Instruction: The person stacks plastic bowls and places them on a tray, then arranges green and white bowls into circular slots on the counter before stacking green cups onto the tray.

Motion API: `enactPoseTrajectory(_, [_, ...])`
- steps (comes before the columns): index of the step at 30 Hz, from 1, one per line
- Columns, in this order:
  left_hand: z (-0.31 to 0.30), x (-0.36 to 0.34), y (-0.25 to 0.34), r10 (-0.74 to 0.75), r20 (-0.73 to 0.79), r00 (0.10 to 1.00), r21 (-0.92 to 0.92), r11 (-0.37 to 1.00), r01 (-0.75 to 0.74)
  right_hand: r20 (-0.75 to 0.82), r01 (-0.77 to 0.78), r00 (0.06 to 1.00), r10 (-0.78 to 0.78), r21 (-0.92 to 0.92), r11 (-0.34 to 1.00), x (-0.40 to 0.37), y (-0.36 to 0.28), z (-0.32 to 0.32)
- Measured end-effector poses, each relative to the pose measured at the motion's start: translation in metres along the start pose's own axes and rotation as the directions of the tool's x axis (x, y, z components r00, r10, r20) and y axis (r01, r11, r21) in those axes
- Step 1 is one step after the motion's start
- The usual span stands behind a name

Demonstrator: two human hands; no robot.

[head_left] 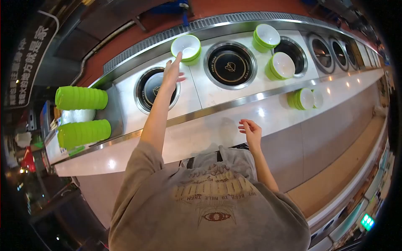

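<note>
My left hand (172,72) reaches over the counter with its fingers apart, its fingertips at the near edge of a green bowl with a white inside (186,47). Whether it touches the bowl I cannot tell. Below this hand lies a round black cooker (155,90) set in the counter. My right hand (251,129) hovers above the lower ledge, fingers loosely bent and nothing visible in them. A second round black cooker (230,65) lies to the right of the bowl.
Tall stacks of green bowls (81,98) lie at the left end. More green bowls stand at the back right (268,35), near a third cooker (282,66), and on the lower ledge (305,99). A metal rim (234,103) divides counter and ledge.
</note>
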State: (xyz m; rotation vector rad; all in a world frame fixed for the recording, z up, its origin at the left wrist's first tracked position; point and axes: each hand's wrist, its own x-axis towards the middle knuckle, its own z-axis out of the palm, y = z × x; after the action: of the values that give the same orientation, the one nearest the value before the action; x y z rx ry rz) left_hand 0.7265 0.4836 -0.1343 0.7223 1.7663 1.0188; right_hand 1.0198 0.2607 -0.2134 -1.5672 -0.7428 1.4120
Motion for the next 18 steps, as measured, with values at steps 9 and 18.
enactPoseTrajectory(9, [0.02,0.05,-0.009,-0.081,0.152,0.985,-0.211,0.971,0.112,0.124,-0.037,0.992,0.035,0.013,0.999,0.027,-0.026,0.003])
enactPoseTrajectory(18, [-0.055,-0.08,-0.052,0.281,0.05,0.958,0.168,0.944,-0.285,0.519,-0.082,0.845,0.128,-0.11,0.99,0.034,-0.091,0.075])
